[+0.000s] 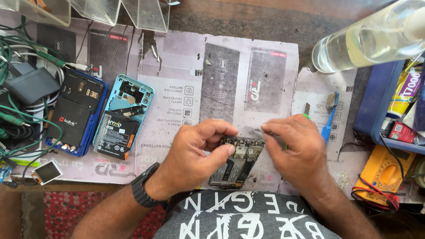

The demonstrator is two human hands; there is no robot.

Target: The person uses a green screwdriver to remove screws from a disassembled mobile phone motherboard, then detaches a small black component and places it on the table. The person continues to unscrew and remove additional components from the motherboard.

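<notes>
Currently, findings at the counter point(274, 22):
Work piece: opened phone point(237, 161), back cover off, lying on printed paper near the counter's front edge, between both hands.
Left hand point(195, 155): fingers clamped on the phone's upper left edge, thumb on the circuit board.
Right hand point(294, 152): fingers pinched together on a thin metal tool point(259, 130), tip over the phone's top.
Handling: judged light, stiff, fragile inside; hold by the outer frame, clear of the exposed board.
Surroundings: two more opened phones point(102, 117) at left, cables, toothbrush point(330, 116), clear bottle point(372, 37), yellow meter point(385, 175) at right.
Obstructions: none near; both hands cover part of the phone.
</notes>
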